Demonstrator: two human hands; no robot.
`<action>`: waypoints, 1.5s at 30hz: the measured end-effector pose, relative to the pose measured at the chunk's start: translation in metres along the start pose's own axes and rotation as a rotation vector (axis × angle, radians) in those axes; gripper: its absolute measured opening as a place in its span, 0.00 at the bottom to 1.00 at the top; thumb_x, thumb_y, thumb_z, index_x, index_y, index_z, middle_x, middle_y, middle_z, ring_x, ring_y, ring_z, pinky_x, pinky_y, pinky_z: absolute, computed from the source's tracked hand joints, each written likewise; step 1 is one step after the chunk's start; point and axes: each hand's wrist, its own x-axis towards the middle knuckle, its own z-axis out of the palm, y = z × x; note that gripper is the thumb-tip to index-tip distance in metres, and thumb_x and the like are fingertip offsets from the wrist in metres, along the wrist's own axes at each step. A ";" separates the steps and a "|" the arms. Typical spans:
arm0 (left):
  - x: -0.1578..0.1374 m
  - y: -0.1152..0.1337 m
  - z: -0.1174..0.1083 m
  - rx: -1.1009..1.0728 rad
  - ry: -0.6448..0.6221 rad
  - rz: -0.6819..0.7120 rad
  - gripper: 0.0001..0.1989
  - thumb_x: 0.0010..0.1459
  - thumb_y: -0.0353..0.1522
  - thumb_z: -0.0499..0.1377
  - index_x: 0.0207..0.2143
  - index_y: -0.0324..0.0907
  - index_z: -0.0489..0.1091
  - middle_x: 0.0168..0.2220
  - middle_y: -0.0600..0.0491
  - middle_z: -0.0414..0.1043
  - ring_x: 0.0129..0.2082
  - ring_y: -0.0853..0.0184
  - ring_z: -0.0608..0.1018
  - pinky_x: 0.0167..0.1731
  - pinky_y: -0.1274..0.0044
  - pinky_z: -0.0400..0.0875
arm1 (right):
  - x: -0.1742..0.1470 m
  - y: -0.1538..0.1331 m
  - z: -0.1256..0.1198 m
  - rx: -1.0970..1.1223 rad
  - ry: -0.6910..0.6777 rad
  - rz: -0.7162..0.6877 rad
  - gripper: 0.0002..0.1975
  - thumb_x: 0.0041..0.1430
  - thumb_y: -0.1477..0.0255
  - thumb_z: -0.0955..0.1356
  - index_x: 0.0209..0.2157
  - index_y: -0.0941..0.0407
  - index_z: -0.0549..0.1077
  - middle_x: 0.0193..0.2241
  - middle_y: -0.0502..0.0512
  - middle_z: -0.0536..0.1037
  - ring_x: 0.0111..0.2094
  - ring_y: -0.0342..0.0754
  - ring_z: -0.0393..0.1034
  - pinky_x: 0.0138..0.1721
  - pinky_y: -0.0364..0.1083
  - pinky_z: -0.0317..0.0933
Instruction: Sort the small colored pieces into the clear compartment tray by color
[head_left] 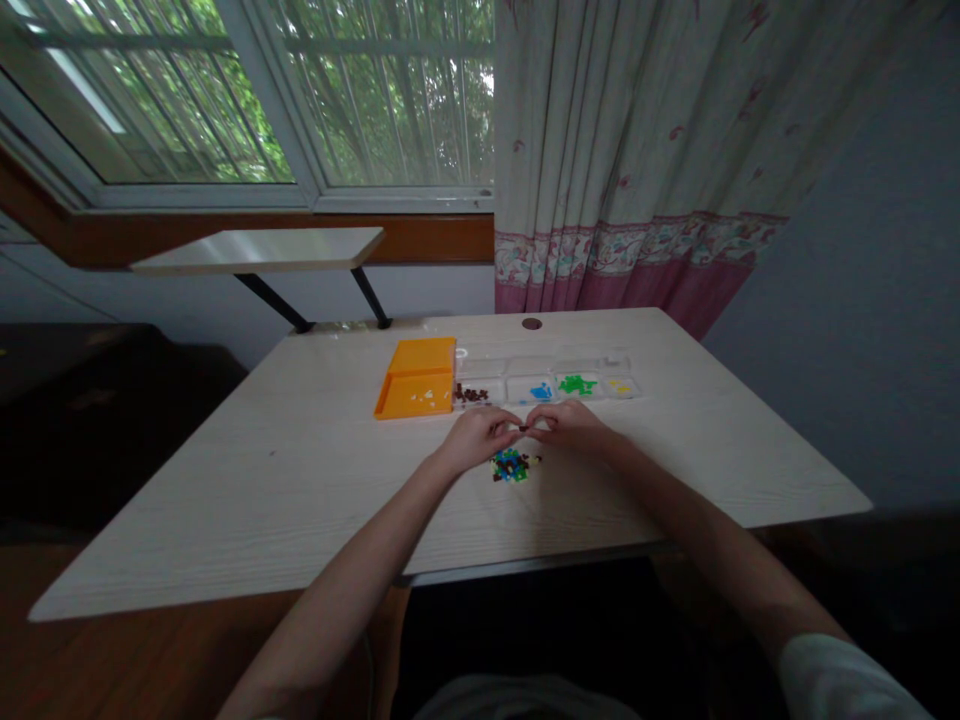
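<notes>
My left hand [480, 437] and my right hand [574, 428] meet above the table, thumb and forefinger of each pinched together. A tiny dark brown piece [523, 428] sits between their fingertips, too small for its exact kind to show. Just below the hands lies a loose pile of small blue, green, brown and white pieces [511, 465]. Behind them stands a clear divided tray [529, 402]. Its front compartments hold brown pieces [471, 394], blue pieces [541, 392], green pieces [576, 384] and a few yellow pieces [619, 386].
To the tray's left is an open orange case [421, 356], with a few white pieces [422, 396] in its front half. A raised white shelf [262, 248] on black legs stands at the table's [300, 480] back left. A round hole [532, 324] is near the back edge.
</notes>
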 end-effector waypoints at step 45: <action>-0.002 -0.008 -0.010 0.000 0.655 -0.049 0.09 0.55 0.34 0.56 0.36 0.40 0.71 0.28 0.53 0.72 0.24 0.73 0.68 0.26 0.81 0.62 | -0.007 -0.022 0.006 0.077 -0.196 -0.207 0.08 0.54 0.68 0.65 0.32 0.56 0.74 0.16 0.45 0.68 0.18 0.37 0.60 0.24 0.37 0.50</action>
